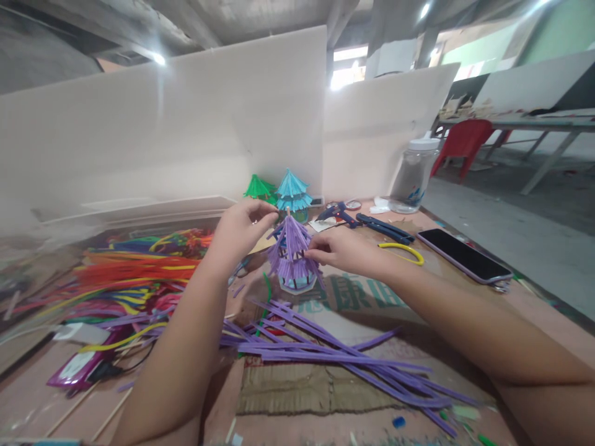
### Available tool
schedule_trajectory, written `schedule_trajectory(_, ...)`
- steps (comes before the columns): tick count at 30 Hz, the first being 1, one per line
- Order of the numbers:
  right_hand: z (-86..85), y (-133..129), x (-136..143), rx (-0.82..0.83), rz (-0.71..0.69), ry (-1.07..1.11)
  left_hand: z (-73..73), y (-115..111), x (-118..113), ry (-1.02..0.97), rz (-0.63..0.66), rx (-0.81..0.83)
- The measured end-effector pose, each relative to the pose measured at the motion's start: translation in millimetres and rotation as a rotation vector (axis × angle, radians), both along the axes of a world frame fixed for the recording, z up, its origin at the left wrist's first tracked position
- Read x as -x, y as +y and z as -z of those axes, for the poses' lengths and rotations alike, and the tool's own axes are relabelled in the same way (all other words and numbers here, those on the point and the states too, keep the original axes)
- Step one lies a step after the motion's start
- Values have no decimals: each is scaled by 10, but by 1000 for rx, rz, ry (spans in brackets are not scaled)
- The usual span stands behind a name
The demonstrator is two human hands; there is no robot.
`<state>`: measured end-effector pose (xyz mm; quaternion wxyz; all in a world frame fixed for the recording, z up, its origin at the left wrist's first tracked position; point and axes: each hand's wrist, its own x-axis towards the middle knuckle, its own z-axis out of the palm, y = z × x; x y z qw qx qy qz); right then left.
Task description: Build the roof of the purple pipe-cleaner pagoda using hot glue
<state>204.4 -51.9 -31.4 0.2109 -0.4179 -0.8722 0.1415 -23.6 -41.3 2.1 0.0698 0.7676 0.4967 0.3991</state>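
Standing upright near the middle of the counter (pixel 28 402), on cardboard printed with green characters (pixel 372 313): a purple pagoda model (pixel 297 266), peak pointing toward the ceiling, long axis close to vertical, pale many-sided base downward. Near the peak, the left hand (pixel 246 232), with thumb and fingers narrowly parted; cannot tell whether gripping anything. At the roof's right side, the right hand (pixel 341 248), with fingers bunched close against the strips; cannot tell whether gripping one.

Just behind, a green model (pixel 257 188) and a blue model (pixel 290 184), likewise peak-up. Along the far side, smooth white panels (pixel 209 130); beyond to the right, a red plastic chair (pixel 465 144) on grey floor (pixel 558 229).

In front, loose purple strips (pixel 334 347), slender and soft-looking, crossing a torn, creased brown cardboard piece (pixel 283 390). To the left, a tangled orange bundle (pixel 139 269); to the right, a flat, glossy black phone (pixel 465 254) and a clear, rounded bottle (pixel 413 173).
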Motion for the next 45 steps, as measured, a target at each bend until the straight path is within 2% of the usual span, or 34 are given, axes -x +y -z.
schedule_trajectory(5, 14, 0, -6, 0, -16, 15, -2, -76, -91, 121, -3, 46)
schedule_trajectory(12, 24, -6, 23, 11, -35, 12, 12, -129, -203, 219, -40, -6)
schedule_trajectory(18, 22, -5, 34, 7, -42, 5, 6, -100, -176, 142, -10, 16)
schedule_trajectory(24, 9, -21, 38, 7, -37, -4, -34, -52, -79, 44, -92, -47)
schedule_trajectory(29, 1, -30, 40, 17, -37, 2, -39, -42, -45, 34, -88, -48)
schedule_trajectory(39, -40, -6, -55, -54, 2, 62, 89, 57, -75, -138, 69, -37)
schedule_trajectory(45, -79, 55, -154, -65, 28, 141, 155, 72, -181, -95, 92, 10)
